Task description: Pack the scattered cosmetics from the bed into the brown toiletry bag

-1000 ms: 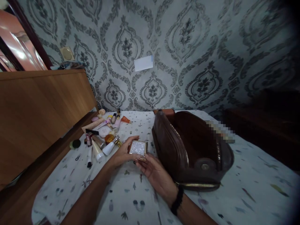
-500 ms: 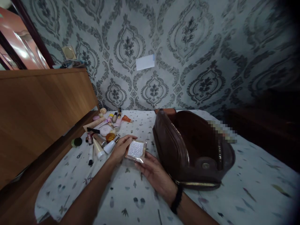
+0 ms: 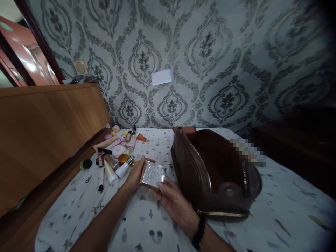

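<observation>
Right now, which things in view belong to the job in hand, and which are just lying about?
Job in hand:
glittery box
left hand and right hand, both holding it

Lying about, apparently:
pale tube
amber jar
open brown bag, possibly in use

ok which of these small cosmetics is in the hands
The square case with the glittery silver top: the left hand and right hand hold it, while the other cosmetics lie scattered at the left.
</observation>
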Demonstrator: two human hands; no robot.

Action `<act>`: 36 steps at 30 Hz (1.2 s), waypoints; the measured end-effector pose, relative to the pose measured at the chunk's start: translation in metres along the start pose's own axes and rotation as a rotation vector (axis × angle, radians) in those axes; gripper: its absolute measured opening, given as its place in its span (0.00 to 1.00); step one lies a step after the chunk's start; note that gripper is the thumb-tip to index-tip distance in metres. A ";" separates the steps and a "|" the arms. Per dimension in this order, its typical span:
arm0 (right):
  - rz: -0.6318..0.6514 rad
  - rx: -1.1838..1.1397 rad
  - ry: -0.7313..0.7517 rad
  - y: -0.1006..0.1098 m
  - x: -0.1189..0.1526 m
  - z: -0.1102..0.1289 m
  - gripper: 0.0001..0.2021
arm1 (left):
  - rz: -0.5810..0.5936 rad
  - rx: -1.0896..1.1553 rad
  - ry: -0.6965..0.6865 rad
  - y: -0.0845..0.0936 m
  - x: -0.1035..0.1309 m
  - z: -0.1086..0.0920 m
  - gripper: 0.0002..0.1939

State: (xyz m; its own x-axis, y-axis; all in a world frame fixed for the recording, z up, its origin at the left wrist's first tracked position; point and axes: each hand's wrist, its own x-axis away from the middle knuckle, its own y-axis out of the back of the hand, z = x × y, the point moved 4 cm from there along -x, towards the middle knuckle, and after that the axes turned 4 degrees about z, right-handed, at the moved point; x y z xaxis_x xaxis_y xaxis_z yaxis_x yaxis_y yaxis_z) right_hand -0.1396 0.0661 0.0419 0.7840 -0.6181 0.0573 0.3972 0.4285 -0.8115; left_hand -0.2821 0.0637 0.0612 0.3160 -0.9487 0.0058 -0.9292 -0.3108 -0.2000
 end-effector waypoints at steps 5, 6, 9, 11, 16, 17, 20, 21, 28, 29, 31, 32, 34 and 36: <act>-0.035 -0.008 0.007 0.001 0.001 0.001 0.17 | -0.030 -0.067 -0.061 0.012 -0.004 0.007 0.28; -0.031 -0.005 0.007 0.000 0.002 0.001 0.18 | -0.031 -0.087 -0.074 0.014 -0.004 0.008 0.27; -0.015 0.002 0.014 0.000 0.002 0.001 0.20 | -0.006 -0.107 -0.090 0.015 -0.006 0.010 0.26; -0.018 -0.009 0.026 0.000 0.002 0.001 0.20 | 0.008 -0.075 -0.086 0.013 -0.007 0.010 0.26; -0.066 -0.059 0.043 0.004 -0.002 0.002 0.19 | 0.032 0.093 -0.084 0.003 -0.006 0.010 0.28; -0.070 -0.063 0.048 0.005 -0.003 0.002 0.19 | 0.048 0.111 -0.093 0.001 -0.006 0.009 0.27; -0.050 -0.063 0.063 0.004 -0.003 0.002 0.18 | 0.066 0.119 -0.118 -0.001 -0.003 0.007 0.23; -0.040 -0.061 0.065 0.004 -0.003 0.002 0.18 | 0.067 0.116 -0.115 -0.001 -0.002 0.006 0.22; 0.052 -0.076 -0.010 -0.001 -0.004 0.002 0.19 | 0.024 0.085 -0.090 -0.001 0.000 0.004 0.22; 0.077 -0.066 -0.036 -0.003 -0.004 0.002 0.21 | 0.013 0.080 -0.088 -0.001 0.000 0.004 0.22; 0.113 -0.029 -0.065 -0.005 -0.003 0.002 0.25 | -0.001 0.071 -0.085 -0.001 0.000 0.004 0.23; 0.116 -0.005 -0.063 -0.005 -0.002 0.002 0.26 | -0.005 0.068 -0.083 -0.001 0.000 0.004 0.23; 0.101 0.049 -0.045 -0.005 0.000 0.001 0.26 | -0.009 0.067 -0.080 -0.001 0.000 0.004 0.24; 0.081 0.108 -0.017 -0.003 0.001 0.000 0.24 | -0.015 0.073 -0.079 -0.001 0.000 0.003 0.24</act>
State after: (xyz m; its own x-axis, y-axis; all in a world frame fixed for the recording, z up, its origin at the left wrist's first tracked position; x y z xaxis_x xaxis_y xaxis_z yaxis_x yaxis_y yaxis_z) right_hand -0.1397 0.0639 0.0448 0.8231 -0.5679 0.0046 0.3807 0.5457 -0.7465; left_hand -0.2806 0.0640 0.0581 0.3465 -0.9356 -0.0677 -0.9089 -0.3170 -0.2710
